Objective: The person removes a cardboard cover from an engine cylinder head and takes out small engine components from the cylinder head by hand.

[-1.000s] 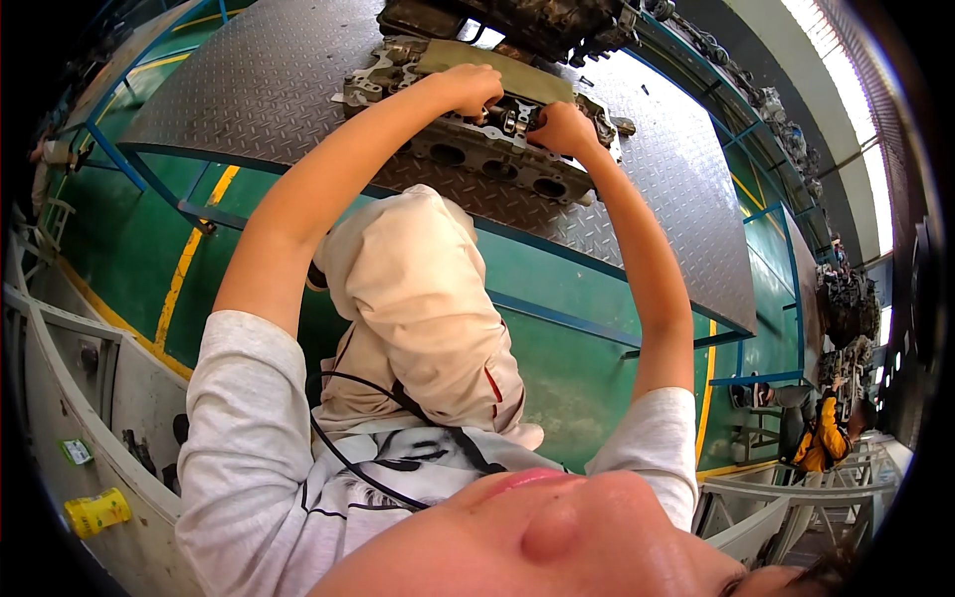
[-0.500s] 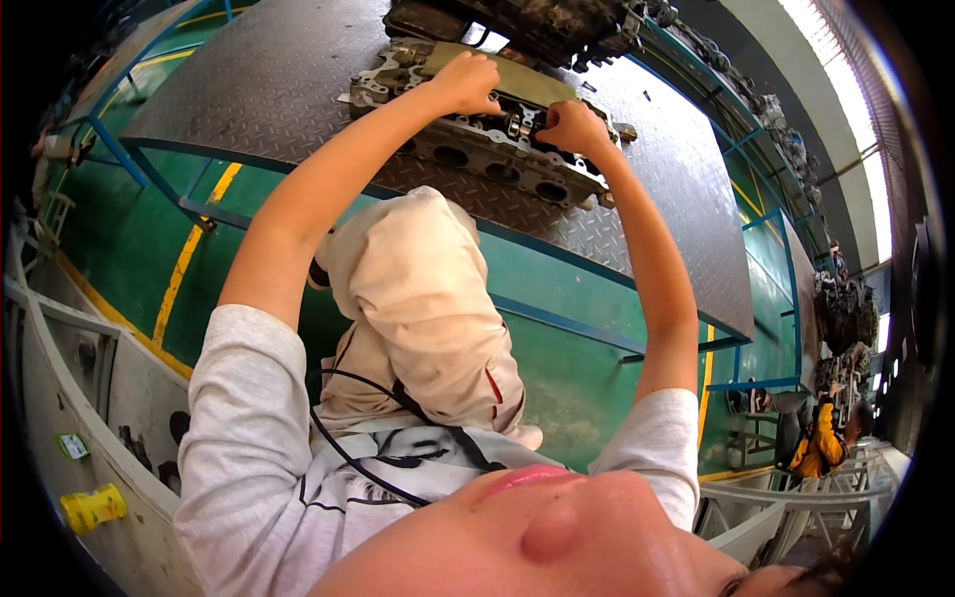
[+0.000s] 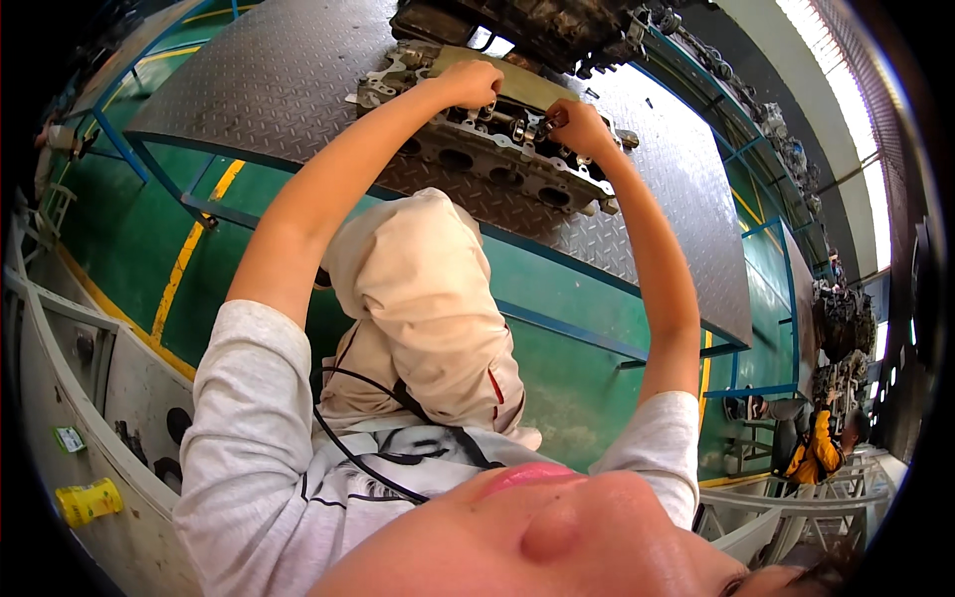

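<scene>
A grey metal cylinder head (image 3: pixel 477 159) lies on the checker-plate table, its row of round ports facing me. A camshaft (image 3: pixel 518 128) with shiny lobes runs along its top between my hands. My left hand (image 3: pixel 474 84) is closed, its curled fingers at the shaft's left part. My right hand (image 3: pixel 578 127) pinches at the right part, thumb and fingers bent together. The fingertips are partly hidden. Behind the shaft, a flat yellowish-brown plate (image 3: pixel 527 84) lies along the head's far side.
A dark, oily engine block (image 3: pixel 527 30) stands just behind the cylinder head. Small bolts (image 3: pixel 593 93) lie on the steel tabletop (image 3: pixel 239 99), which has a blue frame. A yellow container (image 3: pixel 90 501) is at the lower left. Another person in yellow and black (image 3: pixel 818 448) is at far right.
Both hands have shifted slightly over the cylinder head. My left hand's fingers have curled in more, and more of the camshaft shows between the hands.
</scene>
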`<act>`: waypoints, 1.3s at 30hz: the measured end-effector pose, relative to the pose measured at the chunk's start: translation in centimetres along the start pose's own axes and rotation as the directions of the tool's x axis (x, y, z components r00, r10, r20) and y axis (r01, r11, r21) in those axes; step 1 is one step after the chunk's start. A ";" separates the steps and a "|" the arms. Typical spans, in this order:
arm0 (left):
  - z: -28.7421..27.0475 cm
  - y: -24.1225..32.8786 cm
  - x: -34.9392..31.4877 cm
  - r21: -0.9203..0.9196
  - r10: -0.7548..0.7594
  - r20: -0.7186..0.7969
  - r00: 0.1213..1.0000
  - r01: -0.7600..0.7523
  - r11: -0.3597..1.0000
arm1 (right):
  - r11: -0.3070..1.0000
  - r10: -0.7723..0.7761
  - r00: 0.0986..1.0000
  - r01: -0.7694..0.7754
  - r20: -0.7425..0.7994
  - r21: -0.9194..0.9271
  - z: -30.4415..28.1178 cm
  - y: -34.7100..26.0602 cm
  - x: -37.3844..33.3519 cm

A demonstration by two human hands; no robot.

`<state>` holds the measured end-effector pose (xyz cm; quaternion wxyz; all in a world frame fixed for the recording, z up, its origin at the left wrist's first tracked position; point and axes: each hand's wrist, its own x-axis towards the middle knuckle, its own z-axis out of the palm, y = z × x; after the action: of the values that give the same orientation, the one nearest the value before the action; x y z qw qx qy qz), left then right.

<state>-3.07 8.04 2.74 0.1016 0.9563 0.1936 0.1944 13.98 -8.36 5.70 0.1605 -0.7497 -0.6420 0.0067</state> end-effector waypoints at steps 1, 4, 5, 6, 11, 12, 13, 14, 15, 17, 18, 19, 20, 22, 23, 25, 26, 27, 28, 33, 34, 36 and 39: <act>0.3 -0.4 -0.6 0.025 0.020 -0.006 1.000 -0.020 0.999 | 1.000 -0.014 1.000 0.014 -0.002 0.001 0.7 -0.6 -0.2; 0.1 1.4 0.4 0.049 0.104 -0.041 0.994 -0.102 0.994 | 0.986 -0.038 0.986 0.063 -0.160 0.155 1.4 1.9 -0.2; 0.3 1.4 -0.1 0.053 0.124 -0.047 0.991 -0.122 0.991 | 0.974 -0.038 0.982 0.078 -0.187 0.213 1.8 1.3 -0.7; -0.1 0.9 0.0 0.059 0.120 -0.053 0.991 -0.117 0.991 | 0.967 0.013 0.986 0.030 -0.165 0.255 1.9 0.8 -0.8; -1.2 0.6 -0.8 -0.057 0.051 0.001 0.999 -0.051 0.997 | 0.965 0.063 0.967 0.005 -0.247 0.264 1.8 -1.7 -0.4; -1.1 0.7 -1.1 -0.044 0.069 -0.030 0.997 -0.071 0.997 | 0.969 0.036 0.967 0.028 -0.252 0.247 1.7 -1.8 -0.4; -1.1 0.8 -1.3 -0.039 0.053 -0.027 0.998 -0.054 0.998 | 0.972 0.008 0.967 0.053 -0.256 0.230 1.6 -1.8 -0.6; -1.2 0.8 -1.4 -0.054 0.078 -0.051 0.996 -0.081 0.995 | 0.971 -0.036 0.961 0.098 -0.273 0.217 1.5 -1.6 -0.8; -1.3 0.7 -1.4 -0.066 0.098 -0.078 0.992 -0.103 0.993 | 0.969 -0.038 0.967 0.097 -0.251 0.228 1.6 -1.6 -1.0; -1.3 0.4 -1.6 -0.098 0.077 -0.078 0.994 -0.085 0.992 | 0.951 -0.055 0.959 0.135 -0.277 0.279 2.1 -1.7 -1.4; -1.4 0.3 -1.5 -0.124 0.089 -0.059 0.994 -0.095 0.988 | 0.956 -0.065 0.956 0.142 -0.285 0.259 2.3 -1.5 -1.7; -0.9 -1.7 -1.6 -0.118 0.117 -0.071 0.991 -0.125 0.985 | 0.950 -0.109 0.950 0.186 -0.292 0.252 2.7 -2.7 -1.3; -0.5 -0.9 -1.5 -0.120 0.140 -0.071 0.988 -0.147 0.982 | 0.953 -0.085 0.953 0.163 -0.290 0.255 2.9 -2.0 -1.7; -0.5 0.8 -0.8 0.005 0.090 -0.056 0.994 -0.090 0.996 | 0.962 -0.070 0.962 0.135 -0.265 0.237 2.5 -1.1 -2.3; -0.6 1.4 -0.8 0.011 0.106 -0.104 0.989 -0.105 0.994 | 0.970 -0.058 0.967 0.114 -0.249 0.214 2.2 -0.8 -2.2; -1.4 2.0 -1.1 0.000 0.039 -0.049 0.998 -0.039 0.999 | 0.966 -0.097 0.971 0.145 -0.219 0.215 1.7 -1.4 -2.4; -1.1 2.0 -1.7 0.025 0.053 -0.066 0.996 -0.052 0.998 | 0.976 -0.127 0.968 0.161 -0.217 0.146 1.8 -1.8 -2.6; -1.0 1.8 -2.1 0.057 0.069 -0.087 0.994 -0.064 0.996 | 0.980 -0.163 0.962 0.183 -0.221 0.074 1.9 -2.3 -2.6; -1.3 1.4 -2.0 0.068 0.077 -0.109 0.991 -0.070 0.995 | 0.983 -0.141 0.958 0.166 -0.248 0.083 2.0 -2.7 -2.3; -0.6 1.7 -1.1 0.032 0.083 -0.089 0.993 -0.080 0.996 | 0.976 -0.086 0.938 0.148 -0.337 0.163 2.5 -1.1 -2.3; -0.6 1.8 -1.1 0.007 0.097 -0.111 0.989 -0.097 0.995 | 0.980 -0.054 0.936 0.117 -0.347 0.163 2.6 -1.0 -2.2; -0.2 2.2 -1.2 0.007 0.099 -0.096 0.990 -0.099 0.995 | 0.984 -0.012 0.938 0.073 -0.345 0.165 2.5 -1.3 -2.5; -0.1 2.4 -1.8 0.095 0.151 -0.052 0.987 -0.146 0.985 | 0.986 -0.011 0.943 0.065 -0.334 0.152 2.3 -2.0 -2.8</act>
<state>-3.80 5.17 2.87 0.0373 0.9655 0.1331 0.2207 11.04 -10.27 3.43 0.3262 -0.7121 -0.6176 -0.0711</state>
